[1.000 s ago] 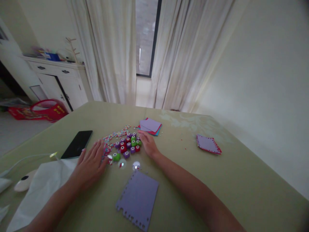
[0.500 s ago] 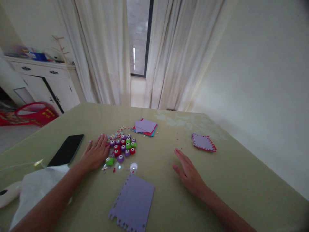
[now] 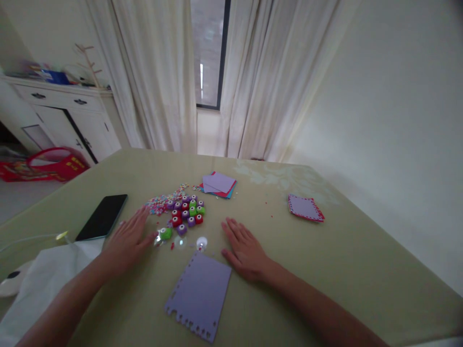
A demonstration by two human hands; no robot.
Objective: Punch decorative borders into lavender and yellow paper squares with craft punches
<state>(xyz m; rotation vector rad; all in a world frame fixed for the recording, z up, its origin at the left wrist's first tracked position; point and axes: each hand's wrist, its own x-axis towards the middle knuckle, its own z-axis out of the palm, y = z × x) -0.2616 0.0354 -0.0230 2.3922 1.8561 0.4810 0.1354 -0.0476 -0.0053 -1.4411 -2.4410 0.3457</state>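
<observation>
My left hand (image 3: 128,238) lies open on the table, its thumb close to a green craft punch (image 3: 165,233) and its fingers by a heap of paper confetti (image 3: 159,203). Several small red, purple and green craft punches (image 3: 185,214) stand grouped beyond it. Flat on the table with fingers stretched, my right hand (image 3: 245,250) is open and holds nothing. A purple sheet of paper (image 3: 200,295) with notches punched along two edges lies between my forearms. Just beyond that sheet sits a clear round cap (image 3: 201,243), with another clear disc (image 3: 180,242) to its left.
Purple, red and blue cards (image 3: 219,184) are stacked past the punches. A pile of punched-edge cards (image 3: 306,208) lies at right. On the left are a black phone (image 3: 103,217), white tissue (image 3: 47,274), a cable and a white device (image 3: 14,279).
My right hand has moved left, from open table towards the purple sheet and the punches. My left hand has drawn back left from the punches, uncovering more confetti.
</observation>
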